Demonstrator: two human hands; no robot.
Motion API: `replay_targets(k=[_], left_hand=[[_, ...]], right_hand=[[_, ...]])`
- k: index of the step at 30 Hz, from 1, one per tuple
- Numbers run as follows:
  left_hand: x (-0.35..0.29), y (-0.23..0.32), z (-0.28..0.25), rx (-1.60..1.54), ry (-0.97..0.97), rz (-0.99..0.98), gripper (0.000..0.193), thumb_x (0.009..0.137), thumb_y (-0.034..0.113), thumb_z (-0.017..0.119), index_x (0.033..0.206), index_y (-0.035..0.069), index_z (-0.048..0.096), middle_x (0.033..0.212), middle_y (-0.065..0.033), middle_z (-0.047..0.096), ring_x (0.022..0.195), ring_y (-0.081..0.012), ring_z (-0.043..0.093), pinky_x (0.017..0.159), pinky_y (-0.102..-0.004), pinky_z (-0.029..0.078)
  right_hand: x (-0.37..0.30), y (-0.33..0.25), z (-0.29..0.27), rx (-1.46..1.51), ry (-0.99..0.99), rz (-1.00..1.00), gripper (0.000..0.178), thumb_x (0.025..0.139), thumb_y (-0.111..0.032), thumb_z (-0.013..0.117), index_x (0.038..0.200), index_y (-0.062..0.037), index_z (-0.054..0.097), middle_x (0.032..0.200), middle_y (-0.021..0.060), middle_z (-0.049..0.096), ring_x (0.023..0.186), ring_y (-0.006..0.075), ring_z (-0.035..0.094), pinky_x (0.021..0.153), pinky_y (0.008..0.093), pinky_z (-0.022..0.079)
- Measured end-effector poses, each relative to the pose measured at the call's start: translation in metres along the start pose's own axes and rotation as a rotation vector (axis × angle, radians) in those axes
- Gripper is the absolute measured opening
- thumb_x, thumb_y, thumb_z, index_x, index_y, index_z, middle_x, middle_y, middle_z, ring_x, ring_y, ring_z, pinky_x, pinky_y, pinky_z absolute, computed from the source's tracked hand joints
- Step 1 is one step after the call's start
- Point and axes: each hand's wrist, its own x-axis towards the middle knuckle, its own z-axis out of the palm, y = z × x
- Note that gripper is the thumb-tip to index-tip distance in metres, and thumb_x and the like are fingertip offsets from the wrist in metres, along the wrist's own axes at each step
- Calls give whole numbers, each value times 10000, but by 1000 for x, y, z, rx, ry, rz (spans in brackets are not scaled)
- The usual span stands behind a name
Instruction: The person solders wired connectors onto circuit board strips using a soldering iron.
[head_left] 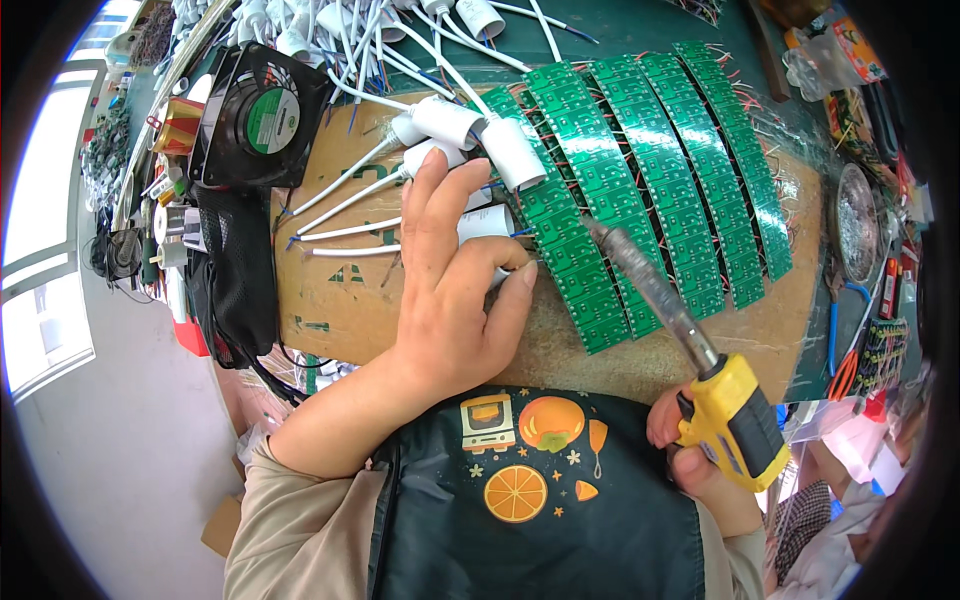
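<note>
My right hand (690,455) grips the yellow and black handle of a soldering gun (740,420). Its tip rests over or on the left part of the green circuit boards (590,160), which lie in several long strips with wires between them. My left hand (445,270) is at the left edge of these strips, thumb and index finger pinched together. A white piece shows within that pinch, but what the fingertips grip is hidden. The other fingers reach up over white cylindrical housings (487,222) with white cords. Another white housing (513,153) leans on the boards.
A brown board (340,200) lies under the work on a green table. At left stands a black fan (262,118); more corded housings (335,20) are heaped at the back. Blue-handled pliers (835,325) and a round metal dish (855,220) are at right.
</note>
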Motion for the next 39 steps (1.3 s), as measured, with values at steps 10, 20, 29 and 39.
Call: replay_targets(k=[10,20,29,39], left_hand=[[0,3,6,75,11,-4,140,741,4,702,829,24,595,1377,-264,436,1359,-501,317,1105,-527,272],[0,3,7,59,9,0,141,728,1,697,821,19,593,1370,-261,444,1348,-494,342,1092,-514,302],[1,3,8,58,12,5,146,720,-2,693,821,17,589,1372,-259,442,1347,-497,342,1090,-516,303],[0,2,8,55,18,7,148,718,-4,697,820,17,591,1368,-261,444,1351,-499,338,1088,-519,307]], right_hand=[[-2,-10,8,92,11,231,270,794,-241,733,911,-42,593,767,38,572,655,142,540,569,287,442],[-5,1,1,-24,-65,216,299,812,-314,697,887,-49,580,707,23,545,602,135,528,544,276,436],[0,-5,10,28,-5,217,321,821,-336,695,861,-45,566,689,20,533,590,129,513,533,267,423],[-9,-5,8,78,55,279,748,730,-489,815,1271,-109,466,759,5,490,653,150,495,556,285,419]])
